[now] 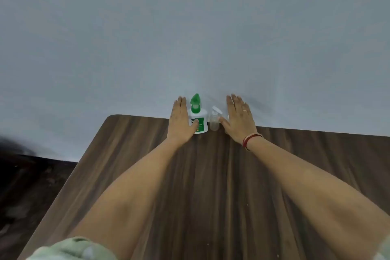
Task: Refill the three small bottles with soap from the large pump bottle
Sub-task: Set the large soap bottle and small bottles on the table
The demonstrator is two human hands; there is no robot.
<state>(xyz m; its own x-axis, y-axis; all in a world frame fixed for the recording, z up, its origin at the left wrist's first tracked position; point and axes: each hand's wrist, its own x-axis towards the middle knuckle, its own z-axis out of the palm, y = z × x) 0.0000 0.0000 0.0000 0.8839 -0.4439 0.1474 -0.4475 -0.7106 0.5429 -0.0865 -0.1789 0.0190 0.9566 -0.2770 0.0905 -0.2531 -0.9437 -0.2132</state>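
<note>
Seeing large pump bottle [199, 116] upright at far edge of surface [211, 167], tight against wall [190, 27]. Just right of it: one small bottle [214, 122], clear, white cap askew, apparently near empty. Can't spot the other two small bottles, likely hidden behind right hand [238, 119].

Reading left hand [180, 119] as spread: fingers straight alongside the pump bottle, thumb laid on its label, no wrap yet. Same for right hand: fingers straight, thumb next to the small bottle, pinching nothing.

Judging step as pick-up and pull-in; filling not begun.

To do it well:
- Wrap left hand round the pump bottle's body, not the green pump head.
- Slide it toward the near side for working room.
- Take the small bottle low on its body; probably light and tippy.
- Uncap before pumping.
- Set its mouth directly under the nozzle, base down on surface.
- Press slow, short strokes; narrow neck means spill risk.
</note>
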